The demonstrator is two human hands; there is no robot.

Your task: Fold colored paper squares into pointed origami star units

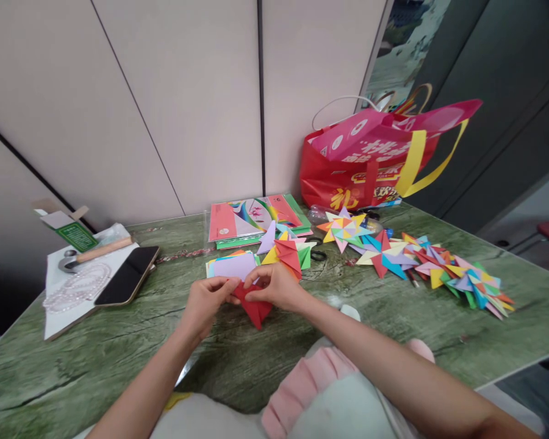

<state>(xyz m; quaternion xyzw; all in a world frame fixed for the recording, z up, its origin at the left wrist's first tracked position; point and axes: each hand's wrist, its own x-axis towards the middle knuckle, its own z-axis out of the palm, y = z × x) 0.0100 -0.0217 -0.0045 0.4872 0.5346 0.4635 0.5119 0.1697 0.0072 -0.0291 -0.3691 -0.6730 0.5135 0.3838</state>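
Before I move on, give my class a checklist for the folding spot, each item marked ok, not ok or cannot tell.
1. Red paper held by left hand and right hand: ok.
2. Coloured sheets close by: ok, just beyond the hands.
3. Paper stars apart from the red paper: ok, over to the right.
4. Wooden-handled tool put away: not ok, it lies out on the left, near the phone.
5. Creases sharp: cannot tell, fingers cover part.
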